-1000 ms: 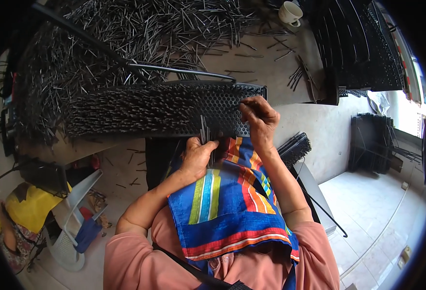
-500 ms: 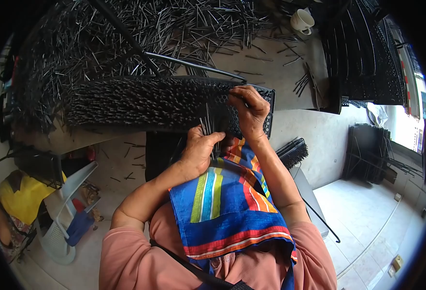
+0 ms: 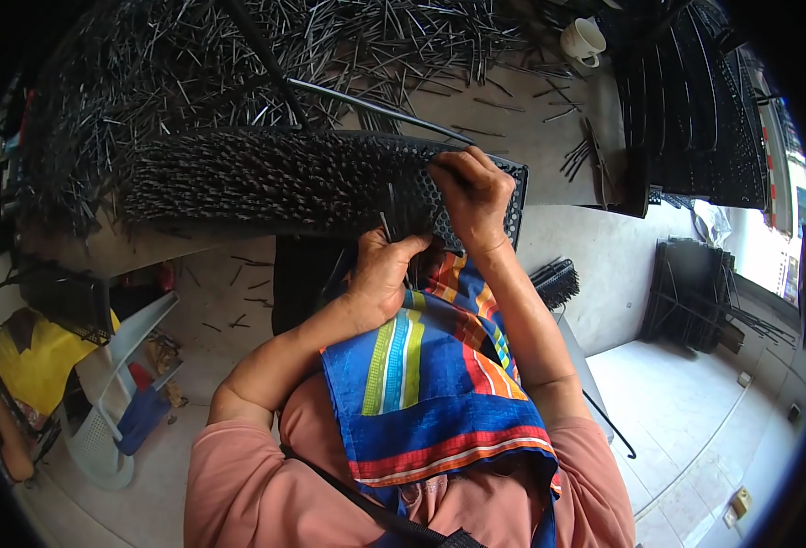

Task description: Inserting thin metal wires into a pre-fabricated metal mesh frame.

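A long black panel (image 3: 257, 178) lies across in front of me, thickly set with short upright black strips over its left and middle parts. Its right end shows bare rows of holes (image 3: 516, 199). Below the panel's near edge, my left hand (image 3: 383, 269) is closed around a few thin black strips (image 3: 386, 226) whose tips point up. My right hand (image 3: 478, 194) rests over the holed end with its fingers pinched together. Whatever sits between those fingertips is hidden by the hand.
Loose black strips (image 3: 330, 46) cover the table beyond the panel. A metal rod (image 3: 380, 111) slants behind it. A white cup (image 3: 583, 41) stands at the far right, near stacked black panels (image 3: 686, 100). A striped cloth (image 3: 440, 402) covers my lap. Another person's arm (image 3: 5, 416) shows at left.
The view has shifted slightly, and the panel sits a little higher in it. My right hand remains pinched over the holed end. Fewer strips show in my left hand than before.
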{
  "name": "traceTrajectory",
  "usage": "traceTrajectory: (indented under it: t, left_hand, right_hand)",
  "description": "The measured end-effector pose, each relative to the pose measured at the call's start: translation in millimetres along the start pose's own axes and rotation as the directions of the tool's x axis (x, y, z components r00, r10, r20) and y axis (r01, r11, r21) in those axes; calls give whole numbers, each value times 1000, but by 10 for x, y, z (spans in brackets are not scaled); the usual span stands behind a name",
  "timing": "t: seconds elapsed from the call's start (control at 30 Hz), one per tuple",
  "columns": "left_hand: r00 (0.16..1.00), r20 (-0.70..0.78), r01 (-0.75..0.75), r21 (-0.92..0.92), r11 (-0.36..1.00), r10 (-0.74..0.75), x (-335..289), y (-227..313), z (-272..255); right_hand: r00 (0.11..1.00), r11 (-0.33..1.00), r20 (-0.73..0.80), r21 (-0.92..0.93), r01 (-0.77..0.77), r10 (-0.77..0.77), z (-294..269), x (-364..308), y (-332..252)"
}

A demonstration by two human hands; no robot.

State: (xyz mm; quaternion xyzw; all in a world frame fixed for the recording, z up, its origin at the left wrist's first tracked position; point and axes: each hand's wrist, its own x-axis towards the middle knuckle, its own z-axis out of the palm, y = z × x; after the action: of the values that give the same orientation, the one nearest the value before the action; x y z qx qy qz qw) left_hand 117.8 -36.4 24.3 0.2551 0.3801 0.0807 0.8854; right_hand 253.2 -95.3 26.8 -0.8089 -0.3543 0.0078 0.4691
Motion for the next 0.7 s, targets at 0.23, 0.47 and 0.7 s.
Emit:
traceTrajectory:
  t: [0.23,0.47,0.7]
  left_hand:
    - [998,29,48,1,999,-48,48,-76,-97]
    - [999,8,43,-4,999,-43,33,-63,-66]
    - [1000,-28,-4,-83,997,2,36,-62,28]
  right_hand:
    - [978,977,142,-131,169,-151,-69,99,-60]
    - [984,974,108,-163,156,-139,-83,139,25]
    - [990,984,132,-165,62,-41,-160,60,-57]
